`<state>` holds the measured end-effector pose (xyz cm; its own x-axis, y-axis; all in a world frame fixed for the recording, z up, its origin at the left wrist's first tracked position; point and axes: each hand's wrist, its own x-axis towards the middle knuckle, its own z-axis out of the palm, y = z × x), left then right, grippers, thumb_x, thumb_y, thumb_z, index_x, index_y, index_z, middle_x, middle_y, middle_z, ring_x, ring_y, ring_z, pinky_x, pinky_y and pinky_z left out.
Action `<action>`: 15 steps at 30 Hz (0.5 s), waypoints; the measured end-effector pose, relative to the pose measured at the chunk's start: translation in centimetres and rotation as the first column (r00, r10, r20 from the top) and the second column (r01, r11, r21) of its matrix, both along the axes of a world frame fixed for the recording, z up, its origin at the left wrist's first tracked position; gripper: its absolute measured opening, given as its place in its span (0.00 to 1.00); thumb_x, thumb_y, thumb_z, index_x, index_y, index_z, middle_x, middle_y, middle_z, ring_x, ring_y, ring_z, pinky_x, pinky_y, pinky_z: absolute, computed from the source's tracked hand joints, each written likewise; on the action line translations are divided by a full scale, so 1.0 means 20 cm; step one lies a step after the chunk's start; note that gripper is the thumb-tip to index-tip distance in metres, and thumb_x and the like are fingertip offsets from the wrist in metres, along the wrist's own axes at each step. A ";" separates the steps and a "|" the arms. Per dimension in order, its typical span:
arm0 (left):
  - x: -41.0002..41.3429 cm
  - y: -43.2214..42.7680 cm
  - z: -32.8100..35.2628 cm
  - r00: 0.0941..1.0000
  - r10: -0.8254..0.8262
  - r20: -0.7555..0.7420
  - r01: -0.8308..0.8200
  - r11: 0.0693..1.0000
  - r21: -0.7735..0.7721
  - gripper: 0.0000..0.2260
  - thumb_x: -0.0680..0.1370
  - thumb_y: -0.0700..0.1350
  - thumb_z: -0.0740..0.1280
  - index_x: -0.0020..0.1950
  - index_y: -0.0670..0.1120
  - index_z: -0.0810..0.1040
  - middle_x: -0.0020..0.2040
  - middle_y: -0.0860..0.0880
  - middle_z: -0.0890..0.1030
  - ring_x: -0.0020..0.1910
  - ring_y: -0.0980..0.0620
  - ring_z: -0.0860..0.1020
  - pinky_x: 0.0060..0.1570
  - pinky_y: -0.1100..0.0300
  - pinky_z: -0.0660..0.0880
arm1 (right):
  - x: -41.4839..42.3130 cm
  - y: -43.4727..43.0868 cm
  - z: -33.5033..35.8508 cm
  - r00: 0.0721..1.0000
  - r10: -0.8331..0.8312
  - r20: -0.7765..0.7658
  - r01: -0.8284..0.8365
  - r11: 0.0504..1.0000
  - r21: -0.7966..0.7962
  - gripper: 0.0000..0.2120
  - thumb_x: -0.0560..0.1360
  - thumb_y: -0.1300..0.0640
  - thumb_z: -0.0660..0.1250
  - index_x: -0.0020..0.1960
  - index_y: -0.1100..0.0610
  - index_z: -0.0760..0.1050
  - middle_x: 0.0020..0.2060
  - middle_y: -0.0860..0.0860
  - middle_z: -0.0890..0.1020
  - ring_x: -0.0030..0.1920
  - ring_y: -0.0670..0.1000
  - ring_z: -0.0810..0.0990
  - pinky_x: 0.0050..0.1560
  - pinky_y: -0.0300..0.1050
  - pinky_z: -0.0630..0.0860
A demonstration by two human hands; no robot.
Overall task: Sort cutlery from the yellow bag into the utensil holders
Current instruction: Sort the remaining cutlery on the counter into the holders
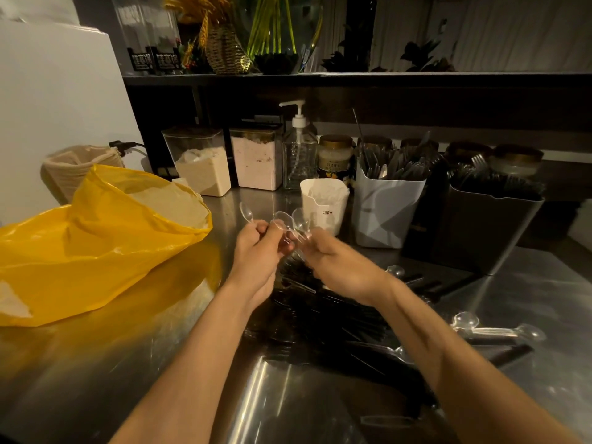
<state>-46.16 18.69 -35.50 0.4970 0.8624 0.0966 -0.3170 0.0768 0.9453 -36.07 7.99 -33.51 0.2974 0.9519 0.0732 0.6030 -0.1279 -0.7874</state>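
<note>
My left hand grips clear plastic spoons by their handles, bowls pointing up. Close beside it, my right hand pinches another clear spoon. Both hands hover above a pile of black plastic cutlery spread on the steel counter, with a few clear spoons lying at its right edge. The yellow bag lies open on the left. Behind the hands stands a white holder with clear cutlery. Right of it are a grey holder of dark utensils and a black holder of black forks.
Two clear canisters of powder, a pump bottle and a jar line the back of the counter. A stack of paper filters sits behind the bag. A dark shelf with vases overhangs the back.
</note>
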 end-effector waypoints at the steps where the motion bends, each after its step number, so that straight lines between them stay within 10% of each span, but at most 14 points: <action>1: 0.00 -0.01 0.00 1.000 0.000 0.008 0.000 1.000 -0.023 0.09 0.83 0.37 0.63 0.44 0.43 0.70 0.36 0.48 0.80 0.36 0.55 0.80 0.37 0.62 0.78 | -0.02 0.00 0.00 0.998 -0.006 0.068 0.007 1.000 -0.021 0.09 0.86 0.51 0.55 0.56 0.55 0.70 0.46 0.51 0.77 0.44 0.49 0.74 0.51 0.55 0.75; 9: 0.01 -0.07 0.02 0.987 -0.158 -0.014 0.158 0.986 0.051 0.15 0.84 0.48 0.58 0.43 0.46 0.79 0.46 0.44 0.84 0.48 0.49 0.82 0.53 0.53 0.76 | 0.00 0.01 -0.02 0.980 -0.162 0.114 0.163 0.987 0.008 0.10 0.84 0.54 0.56 0.45 0.52 0.68 0.41 0.49 0.76 0.42 0.51 0.75 0.48 0.56 0.76; 15: 0.03 -0.13 -0.03 0.956 -0.213 -0.203 0.246 0.957 0.151 0.14 0.84 0.53 0.61 0.64 0.46 0.75 0.51 0.51 0.85 0.55 0.57 0.83 0.53 0.65 0.77 | -0.09 0.00 0.01 0.973 -0.022 0.230 -0.001 0.995 0.098 0.12 0.79 0.61 0.57 0.59 0.58 0.74 0.52 0.54 0.81 0.53 0.55 0.80 0.55 0.58 0.78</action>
<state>-45.61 16.04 -36.06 0.7027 0.7009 0.1225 -0.1304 -0.0424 0.9906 -37.82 7.91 -33.33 0.2719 0.9338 0.2328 0.7686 -0.0651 -0.6364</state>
